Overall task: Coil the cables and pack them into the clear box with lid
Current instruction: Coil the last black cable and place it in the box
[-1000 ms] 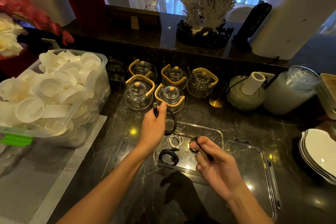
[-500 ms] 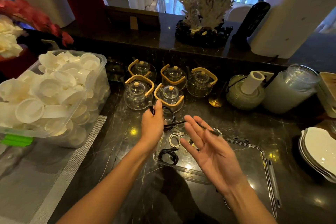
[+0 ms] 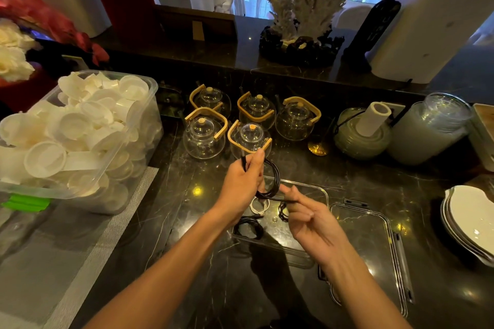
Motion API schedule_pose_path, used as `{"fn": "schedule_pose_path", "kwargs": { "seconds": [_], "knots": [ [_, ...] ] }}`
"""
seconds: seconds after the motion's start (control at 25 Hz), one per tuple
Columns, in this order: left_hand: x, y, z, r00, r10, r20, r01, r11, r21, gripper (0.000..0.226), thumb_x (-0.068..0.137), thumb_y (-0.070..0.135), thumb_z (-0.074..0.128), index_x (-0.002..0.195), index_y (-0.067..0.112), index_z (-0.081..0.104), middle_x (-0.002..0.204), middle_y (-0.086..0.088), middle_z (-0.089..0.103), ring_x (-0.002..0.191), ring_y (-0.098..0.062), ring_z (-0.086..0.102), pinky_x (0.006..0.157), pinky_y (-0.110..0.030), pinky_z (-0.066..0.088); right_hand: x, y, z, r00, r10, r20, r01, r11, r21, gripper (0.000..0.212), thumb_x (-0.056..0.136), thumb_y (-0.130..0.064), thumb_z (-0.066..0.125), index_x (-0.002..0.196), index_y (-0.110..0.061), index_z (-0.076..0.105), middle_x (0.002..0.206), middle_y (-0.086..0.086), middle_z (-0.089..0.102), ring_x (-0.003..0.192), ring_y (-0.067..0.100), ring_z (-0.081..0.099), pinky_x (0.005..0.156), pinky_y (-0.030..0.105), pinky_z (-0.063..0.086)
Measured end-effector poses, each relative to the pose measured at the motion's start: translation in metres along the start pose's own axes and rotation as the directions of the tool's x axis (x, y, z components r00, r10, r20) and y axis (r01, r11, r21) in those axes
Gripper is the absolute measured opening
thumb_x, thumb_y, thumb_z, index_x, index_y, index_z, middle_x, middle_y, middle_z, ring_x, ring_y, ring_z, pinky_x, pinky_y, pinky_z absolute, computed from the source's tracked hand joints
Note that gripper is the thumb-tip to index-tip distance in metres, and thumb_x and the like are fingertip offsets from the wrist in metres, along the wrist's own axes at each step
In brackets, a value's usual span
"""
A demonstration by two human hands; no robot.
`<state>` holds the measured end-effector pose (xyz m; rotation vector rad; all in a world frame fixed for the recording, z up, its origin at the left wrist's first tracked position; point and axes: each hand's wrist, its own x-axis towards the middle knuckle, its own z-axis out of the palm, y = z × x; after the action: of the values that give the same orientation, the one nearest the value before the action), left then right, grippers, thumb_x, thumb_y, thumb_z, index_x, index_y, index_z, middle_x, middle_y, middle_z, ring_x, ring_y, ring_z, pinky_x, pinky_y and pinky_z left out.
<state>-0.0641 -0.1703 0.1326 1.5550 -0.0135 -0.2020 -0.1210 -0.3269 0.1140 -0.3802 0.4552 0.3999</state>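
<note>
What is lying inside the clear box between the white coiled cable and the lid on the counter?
In the head view, a small dark coiled cable lies in the clear box between the white coiled cable and the lid.

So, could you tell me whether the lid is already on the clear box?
No, the lid lies flat on the counter beside the open clear box.

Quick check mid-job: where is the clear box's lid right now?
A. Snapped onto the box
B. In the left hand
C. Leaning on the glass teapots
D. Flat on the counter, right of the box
D. The lid lies flat on the dark counter just right of the open clear box, while the left hand and right hand hold the black cable above the box.
</note>
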Motion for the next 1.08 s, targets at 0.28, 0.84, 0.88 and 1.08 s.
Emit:
{"fn": "schedule_pose_path", "kwargs": {
  "seconds": [0.28,0.84,0.88,1.08],
  "knots": [
    [0.000,-0.006,0.000,1.000,0.008,0.023,-0.011,0.987,0.158,0.046,0.103,0.046,0.050,0.071,0.013,0.053,0.054,0.002,0.045,0.050,-0.014,0.044,0.054,-0.031,0.038,0.008,0.005,0.010,0.995,-0.097,0.019,0.090,0.814,-0.573,0.022,0.102,-0.008,0.051,0.111,-0.001,0.070,0.065,0.001,0.050,0.039,0.002,0.031,0.035,0.015,0.026],
    [-0.001,-0.018,-0.003,0.999,0.009,-0.038,0.014,0.836,0.548,0.045,0.103,0.051,0.045,0.069,0.024,0.057,0.057,0.008,0.056,0.056,-0.009,0.053,0.057,-0.032,0.040,0.011,0.017,0.013,0.961,-0.259,0.098,0.230,0.548,-0.804,0.024,0.094,-0.009,0.063,0.117,-0.009,0.060,0.081,0.004,0.058,0.058,0.008,0.047,0.044,0.026,0.039],
    [-0.001,-0.020,-0.003,0.999,0.011,-0.037,0.013,0.810,0.586,0.045,0.103,0.052,0.044,0.069,0.024,0.054,0.057,0.008,0.055,0.057,-0.013,0.053,0.058,-0.034,0.040,0.012,0.019,0.013,0.940,-0.333,0.079,0.232,0.450,-0.862,0.025,0.097,-0.012,0.064,0.121,-0.015,0.058,0.078,0.006,0.058,0.057,0.009,0.049,0.045,0.027,0.041],
    [-0.004,-0.029,-0.001,0.999,-0.029,-0.030,0.041,0.824,0.566,0.044,0.103,0.053,0.043,0.077,0.022,0.061,0.062,0.007,0.060,0.060,-0.014,0.056,0.059,-0.035,0.042,0.014,0.019,0.014,0.801,-0.571,0.179,0.344,0.195,-0.919,0.011,0.099,-0.019,0.065,0.107,-0.023,0.071,0.077,-0.002,0.075,0.063,0.004,0.065,0.057,0.023,0.050]
  ]
}}
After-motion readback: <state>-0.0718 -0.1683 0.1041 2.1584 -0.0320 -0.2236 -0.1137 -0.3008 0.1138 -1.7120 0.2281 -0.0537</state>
